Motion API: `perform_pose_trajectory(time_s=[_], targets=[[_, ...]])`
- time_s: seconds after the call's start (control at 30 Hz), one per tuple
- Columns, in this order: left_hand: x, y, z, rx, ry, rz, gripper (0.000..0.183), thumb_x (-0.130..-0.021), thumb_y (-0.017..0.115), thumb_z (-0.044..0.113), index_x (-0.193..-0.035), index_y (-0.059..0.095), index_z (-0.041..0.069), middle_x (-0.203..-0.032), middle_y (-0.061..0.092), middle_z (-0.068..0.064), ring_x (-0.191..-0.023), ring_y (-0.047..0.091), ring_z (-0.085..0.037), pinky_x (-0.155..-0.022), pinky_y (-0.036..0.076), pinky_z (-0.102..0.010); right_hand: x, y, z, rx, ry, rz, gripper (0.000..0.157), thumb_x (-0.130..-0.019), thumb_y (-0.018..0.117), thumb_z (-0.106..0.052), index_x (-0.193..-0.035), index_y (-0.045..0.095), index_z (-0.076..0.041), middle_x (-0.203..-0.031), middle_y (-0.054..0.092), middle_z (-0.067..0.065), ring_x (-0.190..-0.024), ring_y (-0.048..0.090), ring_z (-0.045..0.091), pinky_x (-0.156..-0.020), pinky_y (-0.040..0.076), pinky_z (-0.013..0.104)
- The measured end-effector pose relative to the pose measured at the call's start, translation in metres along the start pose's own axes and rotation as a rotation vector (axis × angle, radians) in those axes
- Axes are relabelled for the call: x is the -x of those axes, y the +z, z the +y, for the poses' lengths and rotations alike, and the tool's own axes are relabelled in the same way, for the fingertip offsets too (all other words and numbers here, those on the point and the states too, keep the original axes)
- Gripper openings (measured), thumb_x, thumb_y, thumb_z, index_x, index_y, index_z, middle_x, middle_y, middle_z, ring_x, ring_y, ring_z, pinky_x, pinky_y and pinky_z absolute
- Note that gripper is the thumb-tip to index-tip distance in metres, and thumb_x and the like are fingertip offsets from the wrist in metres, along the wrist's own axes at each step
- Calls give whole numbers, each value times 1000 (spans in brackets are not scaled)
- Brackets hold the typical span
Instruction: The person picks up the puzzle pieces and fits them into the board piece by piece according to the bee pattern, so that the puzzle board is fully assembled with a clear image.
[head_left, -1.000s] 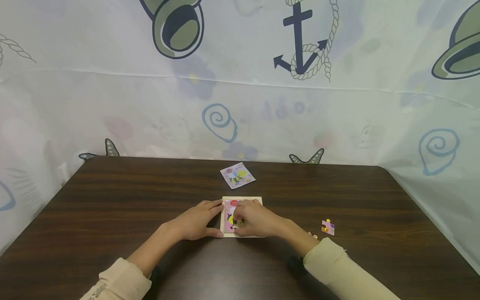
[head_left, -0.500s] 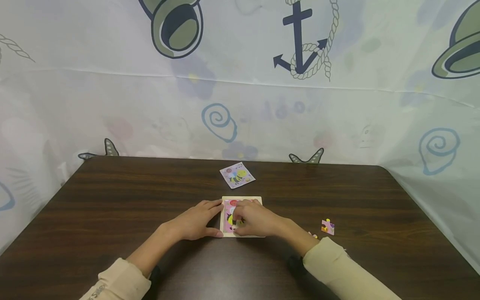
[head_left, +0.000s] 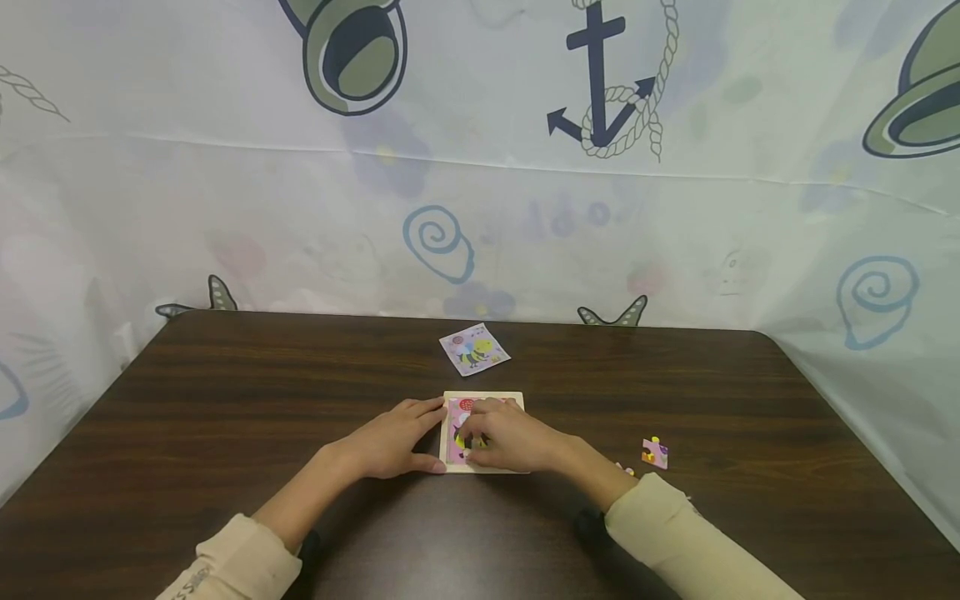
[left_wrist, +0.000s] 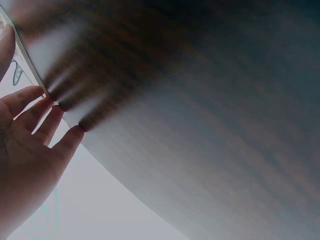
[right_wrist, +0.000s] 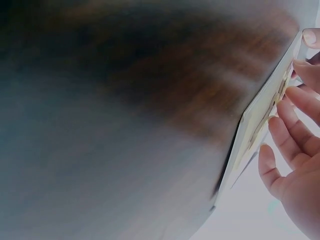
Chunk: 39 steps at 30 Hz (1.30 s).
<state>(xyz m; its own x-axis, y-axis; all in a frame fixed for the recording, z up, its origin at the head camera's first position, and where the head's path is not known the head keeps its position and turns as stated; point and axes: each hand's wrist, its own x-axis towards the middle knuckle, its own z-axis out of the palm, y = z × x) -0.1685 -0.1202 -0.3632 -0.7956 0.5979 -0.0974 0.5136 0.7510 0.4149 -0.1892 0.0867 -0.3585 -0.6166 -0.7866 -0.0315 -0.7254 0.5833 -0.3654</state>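
Observation:
A shallow puzzle tray (head_left: 483, 395) with a pale frame lies at the middle of the table. Pink jigsaw pieces (head_left: 459, 454) with a bee picture show at its left side. My left hand (head_left: 393, 440) rests at the tray's left edge, thumb and fingers extended and spread along it. Over the tray's right part, my right hand (head_left: 517, 437) touches the puzzle with bent fingers. In the right wrist view a gap shows between thumb and index finger, with no piece visible between them. The right hand hides much of the picture.
Beyond the tray lies a square picture card (head_left: 475, 350) with a bee. On the right, a loose jigsaw piece (head_left: 655, 452) lies on the dark wooden table (head_left: 262, 392). A second loose piece (head_left: 626, 470) is partly hidden by my right forearm. A printed cloth (head_left: 300, 208) hangs behind.
My right index finger has shifted slightly left over the puzzle, widening its gap from the thumb. My left hand and the loose pieces stay where they were.

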Motion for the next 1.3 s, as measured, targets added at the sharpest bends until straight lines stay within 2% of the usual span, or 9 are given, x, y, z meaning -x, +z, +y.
perform_pose_trajectory(time_s=[0.2, 0.37, 0.57, 0.7, 0.93, 1.3], targets=[[0, -1, 0, -6, 4, 0, 72, -81, 67, 37, -135, 40, -4, -142, 33, -18, -127, 32, -34, -98, 32, -49, 3, -2, 2, 22, -34, 20, 21, -82, 68, -20, -100, 69, -10, -92, 59, -1, -87, 50, 11, -78, 38, 30], [-1, 0, 1, -13, -9, -4, 72, -81, 67, 37, -136, 40, -2, -143, 33, -17, -128, 31, -33, -99, 32, -48, 9, -8, 5, -25, 10, -2, 24, -83, 68, -21, -104, 68, -9, -99, 59, 0, -93, 49, 13, -87, 37, 36], [-2, 0, 2, -3, -18, -9, 73, -81, 68, 37, -136, 40, -2, -143, 32, -16, -128, 31, -32, -100, 31, -48, 22, -16, 13, -58, 57, 9, 24, -83, 68, -19, -104, 68, -8, -102, 60, 2, -99, 50, 16, -86, 36, 38], [-2, 0, 3, -3, -25, -9, 73, -80, 68, 37, -136, 40, -1, -143, 32, -16, -128, 31, -32, -100, 31, -47, 33, -20, 20, -66, 75, 16, 24, -82, 69, -18, -103, 67, -7, -102, 59, 3, -97, 51, 18, -84, 37, 38], [-1, 0, 4, -3, -32, -9, 75, -79, 69, 37, -136, 39, -1, -144, 32, -16, -128, 31, -32, -100, 31, -48, 58, -25, 40, -67, 93, 29, 24, -80, 71, -15, -102, 67, -5, -94, 58, 1, -86, 54, 17, -77, 47, 31], [0, 0, 4, 6, -35, -10, 74, -80, 68, 37, -137, 39, -1, -144, 31, -16, -129, 30, -32, -100, 31, -49, 100, -31, 70, -49, 94, 79, 20, -80, 71, -15, -97, 66, -6, -91, 58, -1, -85, 55, 16, -74, 48, 33]])
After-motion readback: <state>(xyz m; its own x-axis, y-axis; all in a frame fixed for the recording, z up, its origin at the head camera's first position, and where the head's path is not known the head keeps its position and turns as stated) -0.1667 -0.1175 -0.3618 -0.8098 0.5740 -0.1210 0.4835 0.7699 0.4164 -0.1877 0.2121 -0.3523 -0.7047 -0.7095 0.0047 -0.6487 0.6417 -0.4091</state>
